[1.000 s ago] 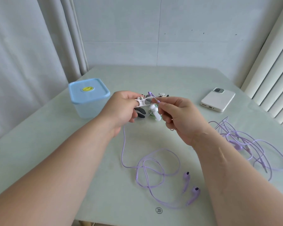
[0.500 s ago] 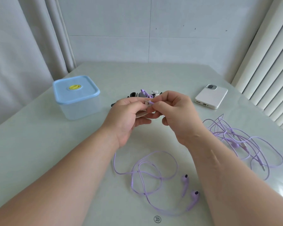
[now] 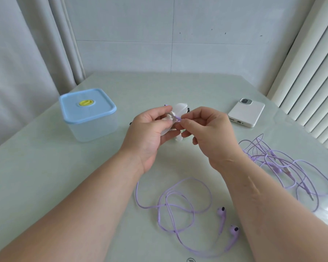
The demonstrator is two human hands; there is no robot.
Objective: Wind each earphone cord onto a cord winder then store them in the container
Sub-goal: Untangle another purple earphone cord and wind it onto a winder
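Over the middle of the table, my left hand [image 3: 150, 133] grips a white cord winder [image 3: 178, 110]. My right hand [image 3: 206, 129] pinches the purple earphone cord [image 3: 178, 205] where its end meets the winder. The rest of that cord trails down to loose loops on the table near me, with its two purple earbuds [image 3: 227, 222] lying at the right of the loops. A closed container [image 3: 89, 114] with a blue lid and yellow centre stands at the left. Other winders behind my hands are mostly hidden.
A tangle of more purple earphone cords [image 3: 284, 165] lies at the right. A white phone [image 3: 246, 114] lies face down at the far right. Curtains hang at the left and a ribbed radiator-like panel at the right.
Both hands have stayed together at the winder; the winder has turned in my left hand, its white flap now showing above my fingers. The camera view has shifted slightly.
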